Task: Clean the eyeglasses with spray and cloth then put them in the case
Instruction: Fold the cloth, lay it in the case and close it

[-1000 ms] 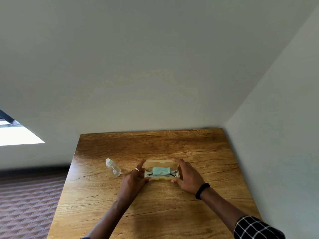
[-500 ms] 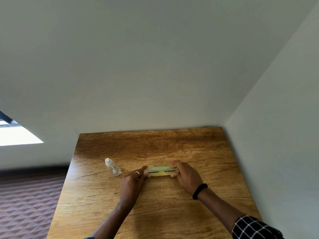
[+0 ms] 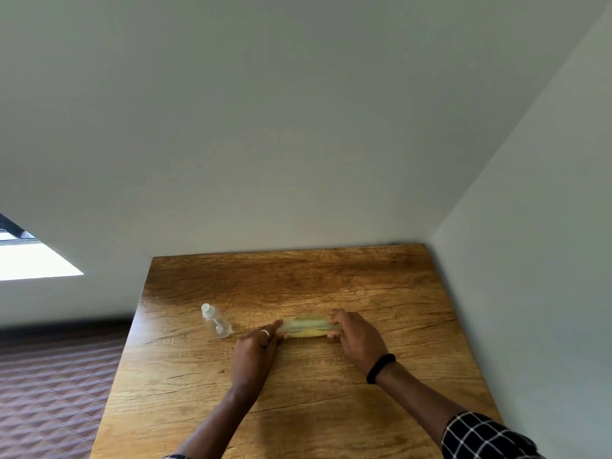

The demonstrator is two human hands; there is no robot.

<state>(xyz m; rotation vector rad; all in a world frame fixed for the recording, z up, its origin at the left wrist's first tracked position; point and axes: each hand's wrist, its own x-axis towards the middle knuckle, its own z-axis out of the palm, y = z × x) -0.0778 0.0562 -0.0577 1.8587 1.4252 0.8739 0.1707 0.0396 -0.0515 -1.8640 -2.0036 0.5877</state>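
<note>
A pale yellow eyeglass case (image 3: 306, 326) lies shut on the wooden table (image 3: 298, 392), near its middle. My left hand (image 3: 256, 351) touches the case's left end with its fingertips. My right hand (image 3: 356, 336) grips the right end, thumb in front and fingers on top. The glasses and the teal cloth are hidden inside the case. A small clear spray bottle (image 3: 215, 321) with a white cap stands to the left of the case, apart from both hands.
The table stands in a corner, with a grey wall behind it and another along its right edge. A brown quilted floor (image 3: 49, 392) lies beyond the table's left edge.
The case was open with the glasses and teal cloth showing inside. Its lid has come down and the case is now shut between my hands.
</note>
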